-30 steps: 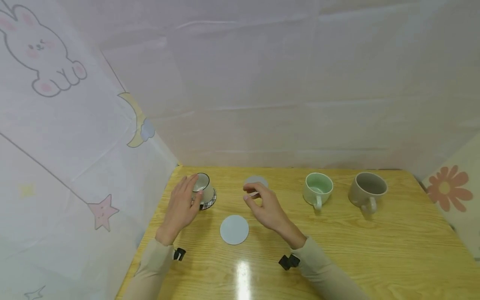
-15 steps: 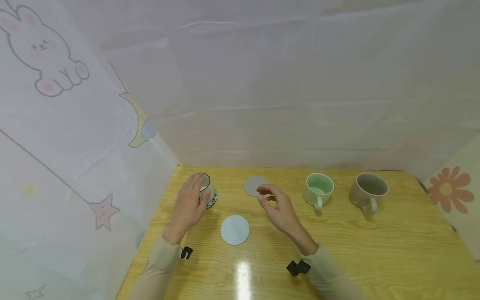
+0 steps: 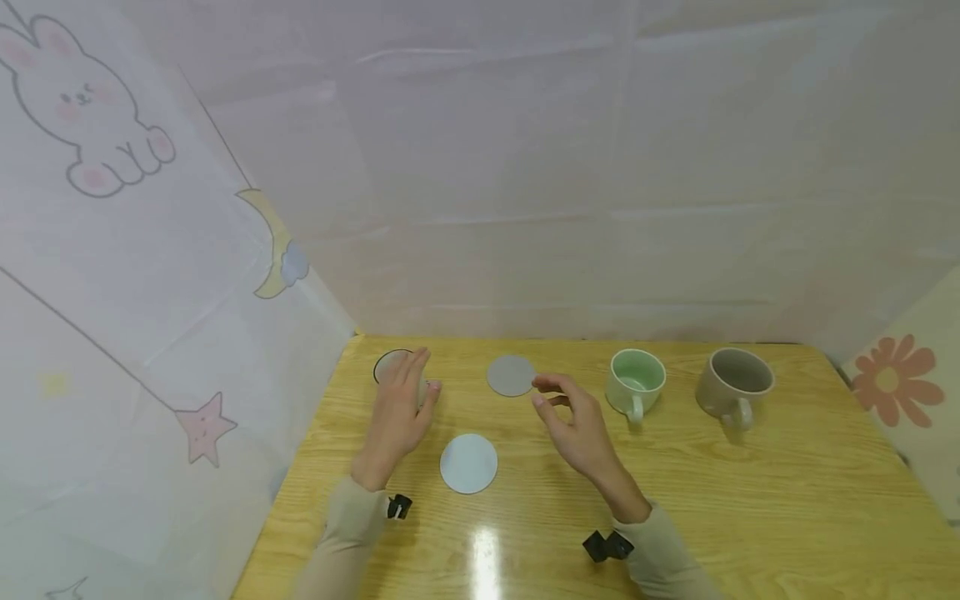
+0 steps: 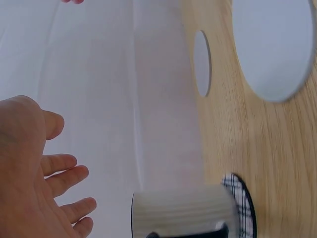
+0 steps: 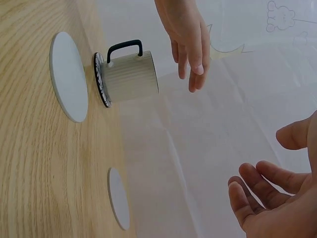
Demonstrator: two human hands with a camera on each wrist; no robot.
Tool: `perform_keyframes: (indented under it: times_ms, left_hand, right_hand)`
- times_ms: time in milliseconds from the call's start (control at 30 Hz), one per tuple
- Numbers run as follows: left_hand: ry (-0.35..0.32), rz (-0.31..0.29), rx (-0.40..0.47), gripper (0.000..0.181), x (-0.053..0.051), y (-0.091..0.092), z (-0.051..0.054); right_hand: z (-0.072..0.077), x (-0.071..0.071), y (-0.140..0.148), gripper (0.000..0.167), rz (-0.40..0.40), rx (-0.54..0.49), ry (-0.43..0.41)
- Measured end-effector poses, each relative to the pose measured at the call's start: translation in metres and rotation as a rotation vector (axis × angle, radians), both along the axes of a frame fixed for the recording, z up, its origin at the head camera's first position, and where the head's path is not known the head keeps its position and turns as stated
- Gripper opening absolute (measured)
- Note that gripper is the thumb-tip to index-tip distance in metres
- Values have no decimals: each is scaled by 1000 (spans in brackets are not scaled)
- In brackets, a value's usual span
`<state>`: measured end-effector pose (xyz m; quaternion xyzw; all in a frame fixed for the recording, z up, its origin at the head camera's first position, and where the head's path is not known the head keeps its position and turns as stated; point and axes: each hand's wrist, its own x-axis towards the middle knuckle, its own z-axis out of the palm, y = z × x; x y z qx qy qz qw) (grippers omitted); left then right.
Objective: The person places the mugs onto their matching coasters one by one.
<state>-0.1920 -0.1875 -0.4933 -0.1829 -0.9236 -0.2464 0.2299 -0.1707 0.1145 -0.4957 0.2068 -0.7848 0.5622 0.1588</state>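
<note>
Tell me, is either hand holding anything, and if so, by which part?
Nothing is held. The left hand hovers apart from the black-handled mug, not touching it, and the right hand is empty too.

A glare-streaked wood-grain tabletop (image 3: 787,500) is backed by creased pale sheeting (image 3: 480,167), on which a bunny (image 3: 101,129), a crescent moon (image 3: 277,235) and a flower (image 3: 887,381) are printed

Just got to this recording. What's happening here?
A person has both bare hands over a wooden table, holding nothing. The left hand hovers near a ribbed mug, apart from it; that mug stands on a checked coaster. The right hand is in the air near a grey coaster. That coaster and a whitish coaster are bare, while a green mug and a taupe mug stand directly on the table.
</note>
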Motion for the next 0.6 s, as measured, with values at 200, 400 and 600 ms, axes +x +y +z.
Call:
perform_keyframes:
  times_ms: [200, 400, 600]
  left_hand:
    - [-36, -8, 57, 55, -2, 18, -4]
    - [-47, -16, 87, 55, -7, 26, -9]
    - [-51, -10, 78, 55, -13, 29, -17]
  right_hand:
    - [-5, 1, 9, 27, -23, 8, -8]
    - [-3, 1, 18, 27, -49, -29, 5]
    - [2, -2, 27, 25, -49, -72, 43]
